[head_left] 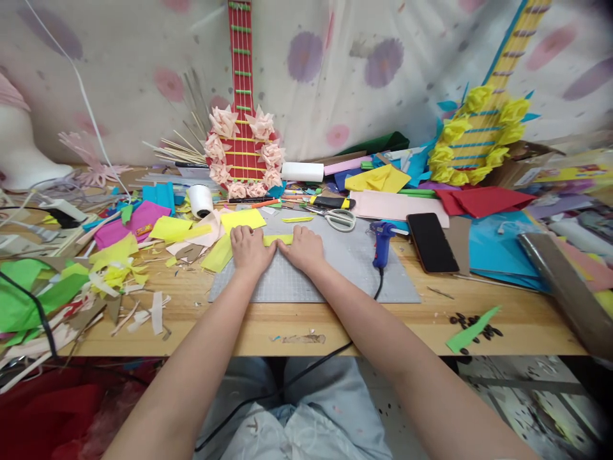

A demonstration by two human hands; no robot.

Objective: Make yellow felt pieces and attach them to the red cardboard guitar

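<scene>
From my seat, nearest on the wooden tabletop (pixel 335 322) lies the grey cutting mat (pixel 335 268), which I take as my landmark. Toward the mat's far-left part my left hand (pixel 249 248) and right hand (pixel 303 248) rest knuckles up, fingers curled and pressing flat on a yellow paper strip (pixel 278 239) that runs between them; neither hand grips anything, both pin the strip to the mat. I judge the step in hand to be folding or creasing this strip, and the next move would call for firm, even pressure along the fold without letting the paper slide. On the mat's right part stands a blue glue gun (pixel 382 243), its cord trailing off the near edge. Just right of the mat lies a black phone (pixel 431 243). At the mat's far edge rest scissors (pixel 339 219), and beyond them a red paper guitar (pixel 244 147) ringed with pink flowers.
</scene>
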